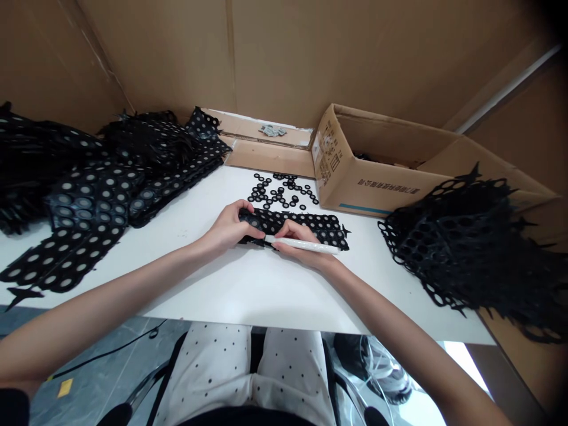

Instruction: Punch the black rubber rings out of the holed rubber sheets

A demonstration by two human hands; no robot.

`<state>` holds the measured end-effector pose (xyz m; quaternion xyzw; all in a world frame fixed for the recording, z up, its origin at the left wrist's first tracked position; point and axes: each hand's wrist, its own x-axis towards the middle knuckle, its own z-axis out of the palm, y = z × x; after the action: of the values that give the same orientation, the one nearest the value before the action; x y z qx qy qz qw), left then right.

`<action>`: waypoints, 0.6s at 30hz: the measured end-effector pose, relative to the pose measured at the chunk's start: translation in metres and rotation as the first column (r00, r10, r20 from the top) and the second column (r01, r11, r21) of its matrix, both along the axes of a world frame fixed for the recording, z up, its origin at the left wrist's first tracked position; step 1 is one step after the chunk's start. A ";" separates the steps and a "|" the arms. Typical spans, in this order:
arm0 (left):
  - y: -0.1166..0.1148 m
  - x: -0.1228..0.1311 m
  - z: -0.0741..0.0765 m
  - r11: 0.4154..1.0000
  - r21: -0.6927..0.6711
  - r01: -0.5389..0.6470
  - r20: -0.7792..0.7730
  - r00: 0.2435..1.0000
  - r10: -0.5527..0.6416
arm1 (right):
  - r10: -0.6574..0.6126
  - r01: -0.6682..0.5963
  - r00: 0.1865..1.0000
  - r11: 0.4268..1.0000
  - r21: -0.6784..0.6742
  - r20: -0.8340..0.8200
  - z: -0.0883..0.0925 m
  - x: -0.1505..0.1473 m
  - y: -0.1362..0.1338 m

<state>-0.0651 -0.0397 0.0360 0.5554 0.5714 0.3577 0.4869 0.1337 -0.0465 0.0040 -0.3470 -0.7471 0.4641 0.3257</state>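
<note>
A black perforated strip with rows of pale round spots (326, 223) lies across the middle of the white table. My left hand (235, 228) pinches its left end, thumb in front and fingers behind. Closed around a white pen-like tool (306, 244), my right hand (296, 236) rests over the strip's front edge, the tool's tip close to my left thumb. Just behind the strip, several small black rings (281, 192) lie scattered on the table.
Stacked black spotted strips (95, 195) cover the left side. An open cardboard box (373, 183) stands at the back right, beside a heap of black sheets with empty holes (470, 248). Small grey pieces (272, 131) sit on a cardboard ledge (266, 155) at the back.
</note>
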 end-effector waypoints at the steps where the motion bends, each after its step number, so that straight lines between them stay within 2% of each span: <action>1: 0.000 0.001 0.000 1.000 0.009 -0.001 -0.006 1.000 0.001 | 0.003 -0.004 1.000 1.000 0.022 0.022 0.001 -0.001 -0.001; 5: -0.001 0.002 -0.002 1.000 0.012 0.001 -0.035 0.999 0.000 | 0.012 -0.018 0.998 0.995 0.094 0.068 0.003 -0.002 0.000; 10: 0.007 -0.004 -0.003 0.999 0.024 0.042 -0.051 0.998 -0.040 | -0.017 0.014 0.995 0.999 -0.031 -0.100 0.000 0.005 0.006; 13: 0.013 -0.010 -0.005 0.998 -0.041 0.043 -0.026 0.999 -0.044 | -0.107 0.089 0.972 0.991 -0.097 -0.207 -0.003 0.009 0.009; 18: 0.019 -0.015 -0.007 0.986 -0.159 0.051 0.038 0.998 -0.045 | -0.109 0.099 0.980 0.993 -0.067 -0.169 -0.004 0.009 0.009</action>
<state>-0.0802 -0.0210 0.0285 0.5218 0.5763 0.3083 0.5482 0.1431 -0.0376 -0.0002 -0.3535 -0.6832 0.4960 0.4027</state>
